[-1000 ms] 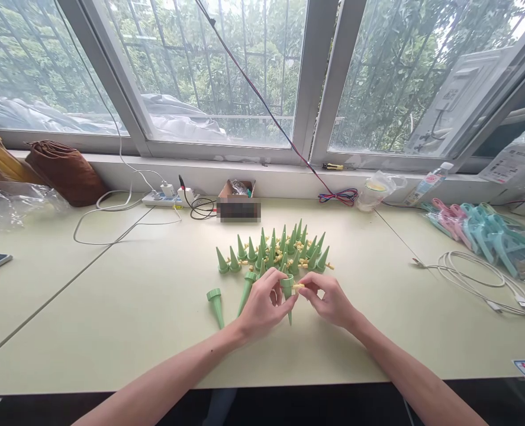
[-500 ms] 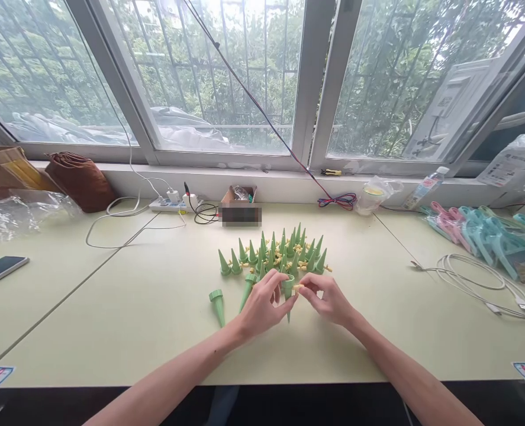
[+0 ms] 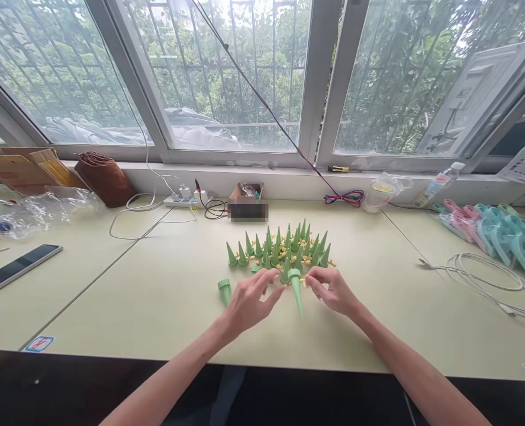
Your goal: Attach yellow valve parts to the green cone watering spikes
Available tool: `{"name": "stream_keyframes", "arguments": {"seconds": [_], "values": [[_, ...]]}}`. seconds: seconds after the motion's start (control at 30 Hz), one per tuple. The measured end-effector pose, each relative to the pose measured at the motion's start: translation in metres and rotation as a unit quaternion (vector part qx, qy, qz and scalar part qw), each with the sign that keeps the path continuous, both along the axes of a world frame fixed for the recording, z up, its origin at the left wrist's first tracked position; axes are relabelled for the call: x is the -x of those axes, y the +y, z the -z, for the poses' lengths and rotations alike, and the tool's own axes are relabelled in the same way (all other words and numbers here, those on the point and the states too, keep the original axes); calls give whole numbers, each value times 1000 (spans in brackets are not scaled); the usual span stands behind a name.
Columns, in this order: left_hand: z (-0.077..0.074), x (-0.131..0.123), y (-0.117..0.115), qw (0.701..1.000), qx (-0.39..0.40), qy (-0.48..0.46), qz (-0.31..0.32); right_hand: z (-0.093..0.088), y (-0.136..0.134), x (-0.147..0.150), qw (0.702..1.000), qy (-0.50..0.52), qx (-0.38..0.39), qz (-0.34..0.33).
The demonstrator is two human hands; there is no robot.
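A green plant watering spike (image 3: 296, 293) lies cap-end away from me between my hands, its point towards me. My left hand (image 3: 254, 296) is just left of it, fingers apart and holding nothing. With thumb and fingertips, my right hand (image 3: 332, 290) pinches a small yellow valve (image 3: 303, 283) at the spike's right side, by the cap. Whether the valve is joined to the spike is unclear. Another green spike (image 3: 224, 290) lies left of my left hand, partly covered by it. Just beyond stands a cluster of upright green spikes (image 3: 248, 244) with small yellow valves among them.
A phone (image 3: 18, 271) and a crumpled plastic bag (image 3: 53, 210) lie at the left. Along the back are a power strip (image 3: 177, 201), a small box (image 3: 247, 208) and a plastic cup (image 3: 376, 194). White cables (image 3: 470, 278) and teal clips (image 3: 493, 234) lie at the right.
My left fingers have let go of the spike and moved left, away from it. The spike's cap now faces away from me. The camera view has shifted slightly.
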State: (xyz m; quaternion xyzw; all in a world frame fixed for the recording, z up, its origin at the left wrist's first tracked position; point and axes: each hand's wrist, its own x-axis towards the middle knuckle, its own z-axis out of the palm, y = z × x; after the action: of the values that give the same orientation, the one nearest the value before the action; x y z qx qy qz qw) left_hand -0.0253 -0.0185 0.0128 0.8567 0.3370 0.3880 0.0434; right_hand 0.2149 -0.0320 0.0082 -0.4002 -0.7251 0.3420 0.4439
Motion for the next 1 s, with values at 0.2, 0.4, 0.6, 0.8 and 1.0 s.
{"name": "stream_keyframes", "arguments": {"seconds": [0.2, 0.4, 0.6, 0.8, 1.0], "values": [[-21, 49, 11, 975, 69, 53, -205, 9, 7, -9, 995, -102, -7, 3], [-21, 68, 12, 874, 253, 271, -313, 12, 11, -17, 983, -180, -11, 22], [-12, 68, 11, 883, 274, 256, -283, 13, 13, -24, 972, -226, -9, 58], [-11, 72, 17, 915, 260, 189, -244, 12, 14, -24, 964, -249, -17, 88], [-28, 56, 16, 969, 206, 73, -116, 12, 15, -27, 957, -267, -23, 114]]}}
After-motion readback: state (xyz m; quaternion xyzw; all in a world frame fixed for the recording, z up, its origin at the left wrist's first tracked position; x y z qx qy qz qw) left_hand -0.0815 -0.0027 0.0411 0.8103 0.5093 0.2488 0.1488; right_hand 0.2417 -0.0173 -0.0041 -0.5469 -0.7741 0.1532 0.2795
